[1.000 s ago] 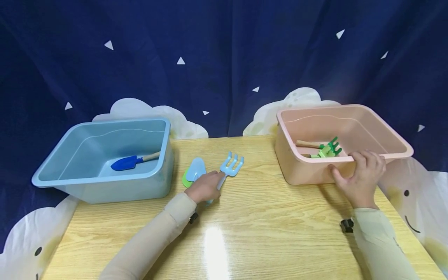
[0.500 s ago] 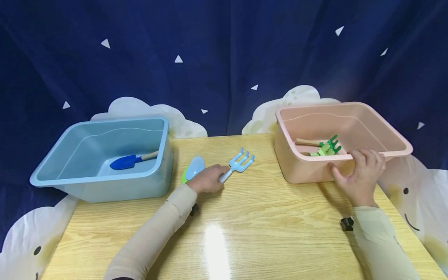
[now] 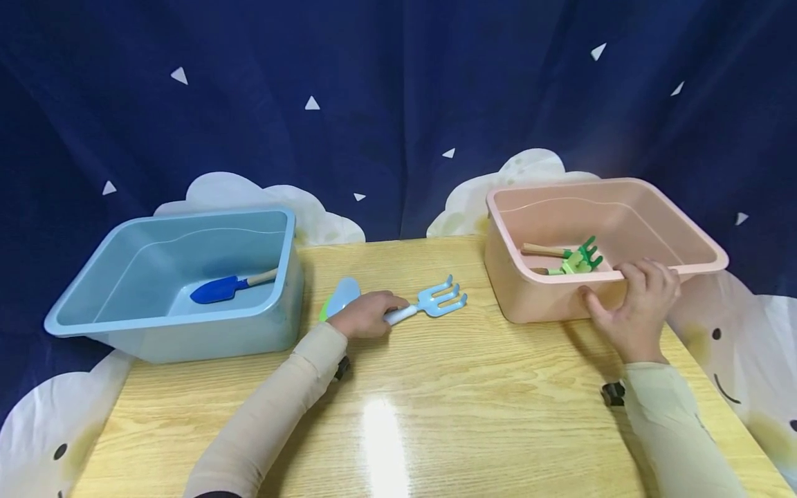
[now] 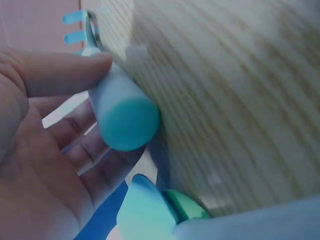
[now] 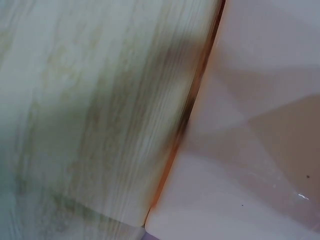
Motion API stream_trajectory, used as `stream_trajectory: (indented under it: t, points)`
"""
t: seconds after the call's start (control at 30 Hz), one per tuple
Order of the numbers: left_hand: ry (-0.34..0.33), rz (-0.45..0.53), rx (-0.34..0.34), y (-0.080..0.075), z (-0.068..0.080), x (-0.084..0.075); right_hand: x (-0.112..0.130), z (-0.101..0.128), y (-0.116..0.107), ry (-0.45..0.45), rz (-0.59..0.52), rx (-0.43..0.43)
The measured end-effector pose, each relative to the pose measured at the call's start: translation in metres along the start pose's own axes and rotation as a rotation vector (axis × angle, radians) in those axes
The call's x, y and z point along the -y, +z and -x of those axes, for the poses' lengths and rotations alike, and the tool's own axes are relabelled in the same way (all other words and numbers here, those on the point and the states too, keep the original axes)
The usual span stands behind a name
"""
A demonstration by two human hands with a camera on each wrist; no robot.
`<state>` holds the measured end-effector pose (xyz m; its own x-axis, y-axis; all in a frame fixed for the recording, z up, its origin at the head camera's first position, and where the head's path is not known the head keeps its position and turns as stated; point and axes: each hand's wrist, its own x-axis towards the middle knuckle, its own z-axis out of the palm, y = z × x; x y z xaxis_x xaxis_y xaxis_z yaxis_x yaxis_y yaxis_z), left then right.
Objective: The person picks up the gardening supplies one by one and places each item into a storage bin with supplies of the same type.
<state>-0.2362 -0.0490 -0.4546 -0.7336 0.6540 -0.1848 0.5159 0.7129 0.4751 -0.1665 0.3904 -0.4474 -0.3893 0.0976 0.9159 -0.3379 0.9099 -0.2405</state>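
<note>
My left hand (image 3: 367, 315) grips the white handle of a light-blue toy garden fork (image 3: 441, 301) just over the table, its tines pointing right. In the left wrist view, thumb and fingers lie around the handle (image 4: 117, 95), whose round teal end faces the camera. Beside this hand lies a light-blue toy trowel (image 3: 344, 292) on top of something green (image 3: 324, 309), both partly hidden by the hand. My right hand (image 3: 641, 304) holds the near rim of a pink bin (image 3: 542, 297), fingers over the edge and thumb against the outer wall.
A light-blue bin (image 3: 224, 339) stands at the left, with a blue trowel (image 3: 214, 290) inside. In the pink bin lie a dark-green rake (image 3: 588, 252) and a light-green tool (image 3: 575, 264) with wooden handles. A dark-blue curtain (image 3: 373, 83) hangs behind the wooden table (image 3: 486, 401).
The fork has shifted right and turned so its tines point right instead of away. The left hand has moved slightly back along with it. The right hand stays on the rim.
</note>
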Motion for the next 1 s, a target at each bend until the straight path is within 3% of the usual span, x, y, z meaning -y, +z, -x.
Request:
stream_trajectory:
  t: [0.33,0.7,1.0]
  points:
    - [0.109,0.049,0.064,-0.009,0.004,0.008,0.0,0.0,0.0,0.01,0.001,0.005]
    - [0.133,0.039,0.039,-0.005,0.002,0.011,0.001,0.0,-0.001,0.013,0.012,0.02]
    - [0.103,0.065,-0.002,0.001,-0.001,0.01,0.002,-0.001,0.0,0.014,0.006,0.001]
